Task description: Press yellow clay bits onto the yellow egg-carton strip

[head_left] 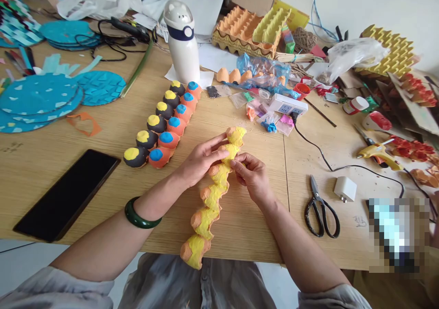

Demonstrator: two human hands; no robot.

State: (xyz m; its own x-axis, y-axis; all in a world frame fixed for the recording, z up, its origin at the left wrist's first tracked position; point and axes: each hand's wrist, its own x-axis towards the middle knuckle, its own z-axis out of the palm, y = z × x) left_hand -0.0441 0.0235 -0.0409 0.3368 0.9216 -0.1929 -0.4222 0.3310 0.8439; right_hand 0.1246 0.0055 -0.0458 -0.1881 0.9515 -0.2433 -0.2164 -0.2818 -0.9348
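Two bare hands work over a wooden table (pixel 247 235), seen from the wearer's head. Between them, near the table's front edge, is one yellow strip (pixel 214 195) of six egg-carton cups, slanting from the upper right down toward the wearer's lap. Patches of orange carton show on the cups. The left hand (pixel 197 163) holds the strip near its far end, thumb on top of the second cup. The right hand (pixel 254 177) is narrowed to a pinch, thumb and finger closed on the strip's right edge just below that cup. One dark green bracelet (pixel 142 214) circles the left wrist.

Left of the strip, two finished-looking rows lie side by side, touching: one black row (pixel 157 125) of six cups with six yellow tops, and one orange-red row (pixel 176 128) of six cups with six blue tops. Nearer the left edge lies one black phone (pixel 68 194). Behind the rows stands one white bottle (pixel 184 59) with a clear lid.

On the right are one pair of scissors (pixel 321 210) with black handles, one white plug adapter (pixel 345 189), one yellow glue gun (pixel 379 154) and one white power strip (pixel 288 105). Farther back sit egg trays (pixel 236 32) in orange and yellow. Blue discs (pixel 101 88) lie at the left; their stacks overlap too much to count.
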